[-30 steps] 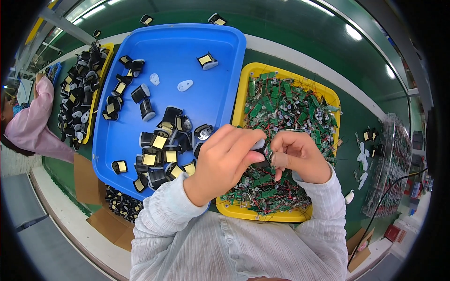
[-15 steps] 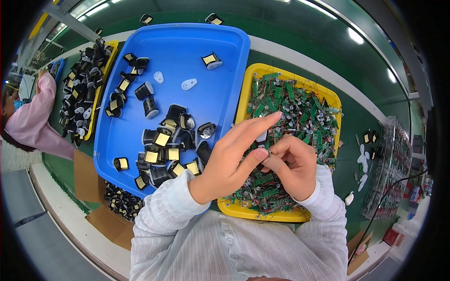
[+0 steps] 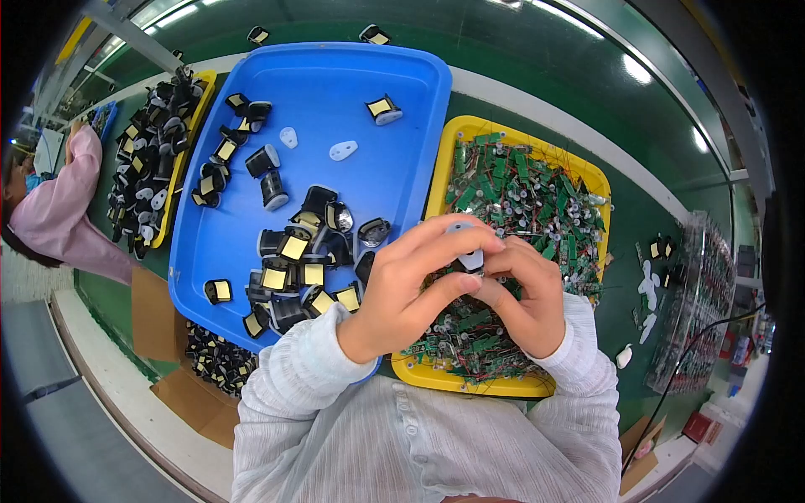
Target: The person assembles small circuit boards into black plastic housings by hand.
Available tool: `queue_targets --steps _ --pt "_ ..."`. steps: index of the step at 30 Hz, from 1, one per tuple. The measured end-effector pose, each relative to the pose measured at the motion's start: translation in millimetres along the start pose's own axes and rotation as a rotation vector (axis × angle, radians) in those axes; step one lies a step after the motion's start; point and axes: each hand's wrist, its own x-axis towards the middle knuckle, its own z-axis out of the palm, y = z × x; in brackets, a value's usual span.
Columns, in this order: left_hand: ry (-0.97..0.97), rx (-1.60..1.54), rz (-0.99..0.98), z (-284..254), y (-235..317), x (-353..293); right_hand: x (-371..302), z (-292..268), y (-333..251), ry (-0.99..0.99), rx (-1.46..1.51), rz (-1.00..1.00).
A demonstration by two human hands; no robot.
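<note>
Over the yellow tray of circuit boards, both hands meet around a small black housing with a light grey end piece (image 3: 471,260). My left hand (image 3: 415,281) has its fingers curled over the top and its thumb along the near side. On the other side, my right hand (image 3: 530,298) pinches the same piece with thumb and forefinger. The fingers hide most of it. Small green circuit boards with thin wires (image 3: 486,344) fill the yellow tray (image 3: 534,387) underneath. To the left, a blue tray (image 3: 293,80) holds several black housings with cream pads (image 3: 293,248).
Loose grey-white caps (image 3: 343,151) lie in the blue tray. Another yellow tray (image 3: 205,84) heaped with black housings stands farther left, near a person in pink (image 3: 63,205). A cardboard box (image 3: 159,323) sits below. Clear stacked trays (image 3: 696,306) and a black cable (image 3: 696,344) are at right.
My left fingers, earlier stretched out, have curled around the housing. My right hand's fingers have shifted up against it, and its grey end shows more now.
</note>
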Motion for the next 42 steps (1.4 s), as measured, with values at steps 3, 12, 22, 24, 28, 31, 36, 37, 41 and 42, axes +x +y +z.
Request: queue_targets --steps 3,12,22,24,28,31,36,37,41,42 --pt "-0.059 -0.059 0.013 -2 -3 5 -1 0 0 0.022 0.034 0.081" --pt "0.091 -0.185 -0.081 8 -1 3 -3 2 2 0.085 0.009 0.047" --pt "0.428 1.308 -0.313 -93 -39 5 98 -65 33 0.094 -0.608 -0.043" --pt "0.506 1.432 -0.324 -112 -54 0 133 -91 82 0.099 -0.828 -0.041" --pt "0.489 1.473 -0.454 -131 -73 -4 174 -117 151 0.147 -1.039 0.210" --pt "0.411 1.458 -0.571 -129 -71 -2 179 -124 183 0.087 -0.941 0.482" --pt "0.306 1.393 -0.677 -120 -53 1 172 -127 161 -0.010 -0.839 0.469" --pt "0.357 1.359 -0.618 -119 -50 1 165 -121 143 -0.009 -0.848 0.364" --pt "0.419 1.111 -0.423 -101 -29 14 120 -86 56 -0.226 -0.544 0.046" --pt "0.425 0.965 -0.380 -94 -26 13 107 -68 43 -0.289 -0.509 -0.061"
